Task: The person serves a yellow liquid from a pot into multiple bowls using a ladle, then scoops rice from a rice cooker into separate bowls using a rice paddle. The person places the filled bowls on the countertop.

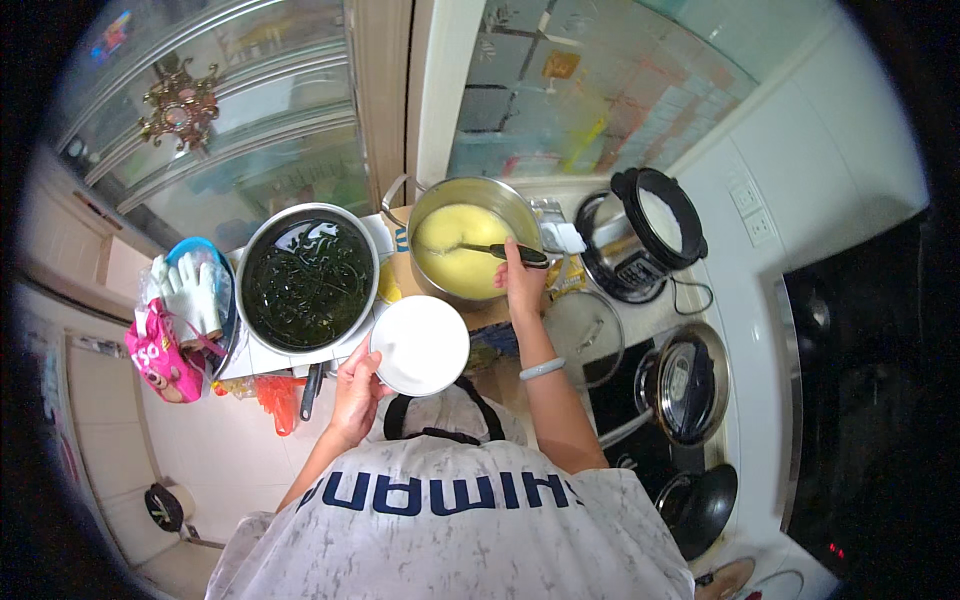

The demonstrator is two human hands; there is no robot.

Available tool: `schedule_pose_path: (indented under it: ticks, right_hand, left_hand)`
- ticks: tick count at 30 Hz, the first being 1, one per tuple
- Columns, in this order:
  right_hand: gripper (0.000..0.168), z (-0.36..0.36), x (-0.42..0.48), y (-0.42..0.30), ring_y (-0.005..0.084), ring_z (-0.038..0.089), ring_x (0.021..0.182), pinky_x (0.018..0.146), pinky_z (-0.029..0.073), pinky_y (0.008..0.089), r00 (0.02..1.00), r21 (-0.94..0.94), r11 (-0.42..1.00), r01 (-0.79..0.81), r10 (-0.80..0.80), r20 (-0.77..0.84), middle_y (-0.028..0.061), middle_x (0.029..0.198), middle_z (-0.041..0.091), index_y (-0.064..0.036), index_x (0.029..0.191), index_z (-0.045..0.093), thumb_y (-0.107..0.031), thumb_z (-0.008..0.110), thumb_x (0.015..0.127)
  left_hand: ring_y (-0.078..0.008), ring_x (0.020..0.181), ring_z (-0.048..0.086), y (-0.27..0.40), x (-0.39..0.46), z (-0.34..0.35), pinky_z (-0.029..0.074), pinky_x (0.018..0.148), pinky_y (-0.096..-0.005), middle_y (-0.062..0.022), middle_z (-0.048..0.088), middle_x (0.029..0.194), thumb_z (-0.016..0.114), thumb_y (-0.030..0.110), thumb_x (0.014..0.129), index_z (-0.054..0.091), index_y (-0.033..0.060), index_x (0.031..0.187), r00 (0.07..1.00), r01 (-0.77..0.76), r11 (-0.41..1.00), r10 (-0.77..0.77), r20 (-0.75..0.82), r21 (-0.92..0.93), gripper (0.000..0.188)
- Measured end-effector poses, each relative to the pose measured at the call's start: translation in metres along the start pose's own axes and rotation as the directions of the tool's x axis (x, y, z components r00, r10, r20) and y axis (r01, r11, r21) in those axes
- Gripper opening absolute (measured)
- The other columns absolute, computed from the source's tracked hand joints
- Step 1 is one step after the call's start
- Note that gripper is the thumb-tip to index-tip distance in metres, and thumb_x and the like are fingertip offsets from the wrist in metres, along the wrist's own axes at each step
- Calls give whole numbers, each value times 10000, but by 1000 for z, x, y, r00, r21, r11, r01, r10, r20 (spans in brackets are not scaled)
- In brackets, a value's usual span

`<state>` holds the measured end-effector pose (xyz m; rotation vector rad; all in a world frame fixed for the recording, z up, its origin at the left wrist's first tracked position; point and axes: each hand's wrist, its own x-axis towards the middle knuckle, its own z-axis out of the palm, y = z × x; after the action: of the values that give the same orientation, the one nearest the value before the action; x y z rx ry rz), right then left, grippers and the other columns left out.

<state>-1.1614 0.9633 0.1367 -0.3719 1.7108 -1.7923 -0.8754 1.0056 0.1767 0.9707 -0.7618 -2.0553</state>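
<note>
My left hand (354, 394) grips a white bowl (420, 345) by its left rim; no food shows inside it. In my right hand (523, 281) is the black handle of a ladle (525, 256). Its lower end dips into pale yellow liquid (457, 274), so the ladle's head is hidden. That liquid sits in a deep stainless steel pot (510, 193) with a loop handle. To its left, a wide metal pan (246, 315) holds dark green leafy strands, perhaps seaweed, in liquid.
A glass lid (592, 330) lies right of my forearm. Behind it stands a black electric appliance (645, 259) with a cord. Lidded cookware (686, 386) and a dark wok (709, 499) occupy the right side. White gloves (187, 292) and a pink bag (166, 356) are at the far left.
</note>
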Motion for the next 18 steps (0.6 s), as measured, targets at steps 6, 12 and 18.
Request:
schedule_pose_path:
  ticks: [6, 12, 18]
  right_hand:
    - [237, -24, -17, -20, 205, 629, 677, 580, 484, 313, 909, -301, 876, 376, -284, 306, 111, 744, 638, 0, 909, 643, -162, 663, 737]
    - [279, -58, -19, -20, 271, 616, 696, 610, 478, 354, 686, -507, 467, 725, -560, 465, 155, 789, 617, -8, 958, 631, -151, 676, 722]
    - [246, -36, -2, 7, 181, 592, 555, 515, 479, 291, 980, 16, 994, 108, -109, 164, 96, 730, 610, 2, 968, 614, -150, 645, 777]
  left_hand:
    - [-176, 927, 602, 5, -8, 36, 573, 655, -292, -89, 537, 1157, 469, 85, 847, 296, 50, 1363, 973, -157, 981, 133, -190, -113, 545]
    - [-136, 845, 600, 1, -3, 43, 579, 636, -301, -77, 582, 1050, 496, 14, 791, 282, 54, 1369, 904, -258, 961, 206, -375, -95, 617]
    - [-98, 770, 576, 8, 13, 50, 582, 641, -324, -37, 592, 944, 491, -10, 774, 319, 71, 1356, 893, -260, 965, 227, -388, -32, 613]
